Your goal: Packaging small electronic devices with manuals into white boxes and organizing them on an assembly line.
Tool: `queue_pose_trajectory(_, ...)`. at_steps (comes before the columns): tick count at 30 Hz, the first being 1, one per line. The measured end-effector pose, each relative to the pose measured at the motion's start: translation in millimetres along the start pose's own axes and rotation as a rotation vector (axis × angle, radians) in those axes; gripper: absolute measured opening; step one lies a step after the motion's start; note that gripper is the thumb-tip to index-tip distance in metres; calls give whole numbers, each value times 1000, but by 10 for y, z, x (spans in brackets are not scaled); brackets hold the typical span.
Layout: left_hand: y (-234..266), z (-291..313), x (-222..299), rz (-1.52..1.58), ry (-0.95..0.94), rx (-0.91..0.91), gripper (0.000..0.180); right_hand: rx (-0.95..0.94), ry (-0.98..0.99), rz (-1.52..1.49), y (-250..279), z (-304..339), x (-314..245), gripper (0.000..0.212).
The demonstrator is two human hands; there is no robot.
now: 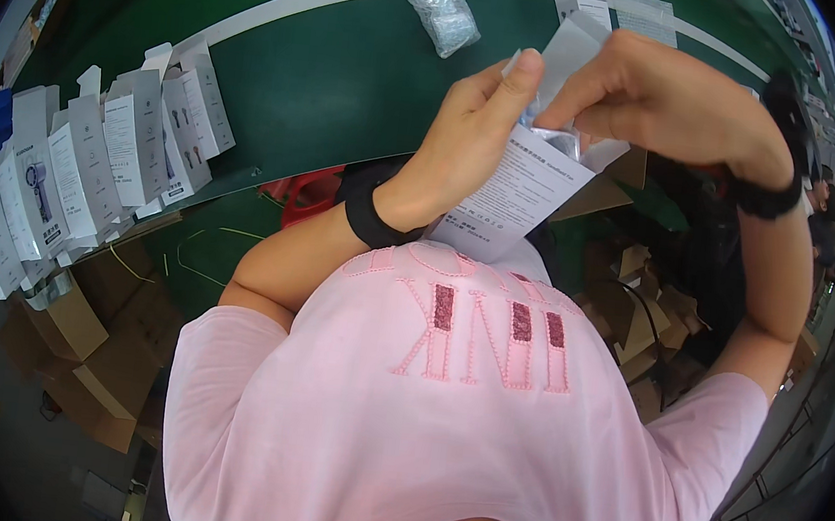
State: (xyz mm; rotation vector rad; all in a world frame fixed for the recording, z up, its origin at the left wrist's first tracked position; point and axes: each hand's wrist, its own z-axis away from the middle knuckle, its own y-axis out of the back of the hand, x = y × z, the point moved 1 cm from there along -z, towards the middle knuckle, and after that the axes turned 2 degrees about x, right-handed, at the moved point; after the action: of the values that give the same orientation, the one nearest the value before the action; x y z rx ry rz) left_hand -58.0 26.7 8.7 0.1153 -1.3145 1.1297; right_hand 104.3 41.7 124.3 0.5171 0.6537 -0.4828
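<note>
Upper ctr: L hand (475, 133) grip closed round wht box (520, 185), small dk print on face; R hand (645, 94) fingers bent at its open top, grip gap unclear.

The held box (517, 192) looks smooth card, the bubble-wrapped bundle (434, 7) glossy, bumpy plastic.

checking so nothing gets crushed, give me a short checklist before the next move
1. Left hand holding the white printed cardboard box: ok
2. Right hand at the box's open top: ok
3. Box's tall white cardboard flap folded down: not ok, raised
4. Shiny silvery contents fully seated: cannot tell, partly hidden
5. Clear bubble-wrap packet apart from both hands: ok
</note>
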Motion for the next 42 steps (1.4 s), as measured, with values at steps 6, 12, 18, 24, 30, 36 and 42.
queue_pose_trajectory(6, 82, 114, -22, 77, 26, -200, 59, -513, 223, -144, -226, -270, 422, 34)
queue_pose_trajectory(12, 495, 129, -97, 62, -293, -219, 93, 646, 110, -209, -83, 485, -170, 40)
queue_pose_trajectory(18, 458, -23, 0, -131, -385, -336, 59, 705, 179, -1034, -878, 79, 851, 78)
queue_pose_trajectory(24, 419, -149, 34, -450, -371, -435, 46, 953, 433, -787, -1176, -144, 929, 50)
queue_pose_trajectory(30, 230, -287, -134, -223, -212, -324, 60, 1033, 392, -553, -1086, 166, 938, 34)
queue_pose_trajectory(36, -3, -469, -203, -287, -120, -430, 60, 937, 247, -376, -974, 455, 1023, 37)
queue_pose_trajectory(42, -300, -618, -444, -140, -30, -456, 51, 879, 195, -97, -974, 711, 1189, 46)
